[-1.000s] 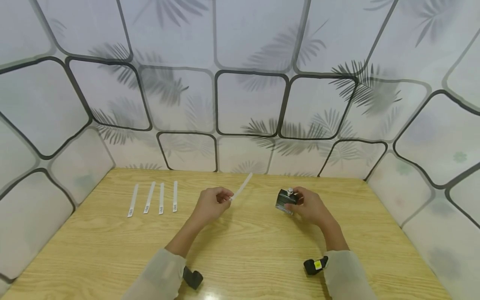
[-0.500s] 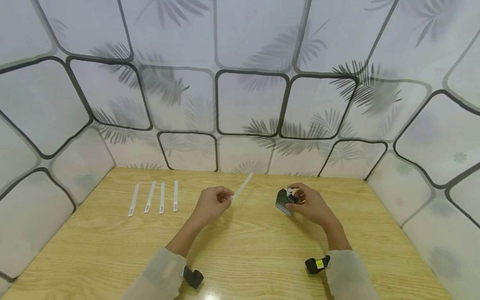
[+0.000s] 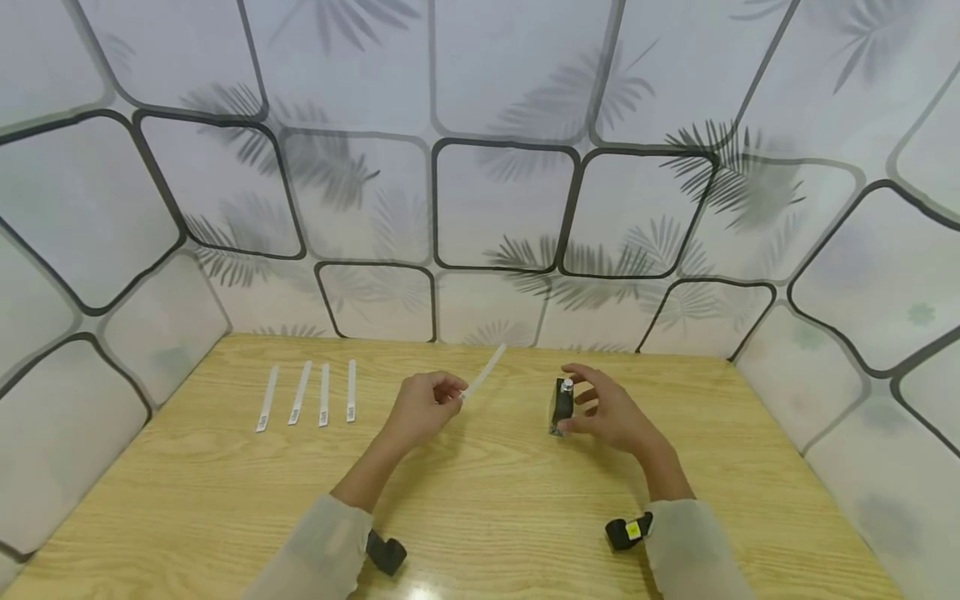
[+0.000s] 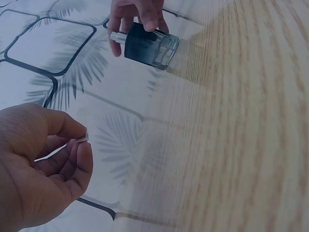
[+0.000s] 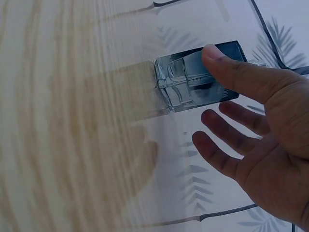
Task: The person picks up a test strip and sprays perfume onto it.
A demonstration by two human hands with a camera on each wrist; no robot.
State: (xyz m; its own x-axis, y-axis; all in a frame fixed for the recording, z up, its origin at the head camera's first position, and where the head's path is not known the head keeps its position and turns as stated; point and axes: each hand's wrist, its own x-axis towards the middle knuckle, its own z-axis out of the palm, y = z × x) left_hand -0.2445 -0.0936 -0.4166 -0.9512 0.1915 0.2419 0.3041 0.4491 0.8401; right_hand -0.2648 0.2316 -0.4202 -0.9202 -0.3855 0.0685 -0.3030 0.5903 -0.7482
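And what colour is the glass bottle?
The bottle is dark bluish, clearer toward its base; the right wrist view shows it best.

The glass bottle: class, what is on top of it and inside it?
On top of the glass bottle is a silvery nozzle. Inside, the lower part looks clear, the upper dark; the right hand covers some, so what lies there is hidden.

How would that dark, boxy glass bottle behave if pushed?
The bottle is probably heavy for its size, given the thick, clear base. Looking smooth and glossy, it may be slippery. Being boxy, it would likely slide or tip, not roll.
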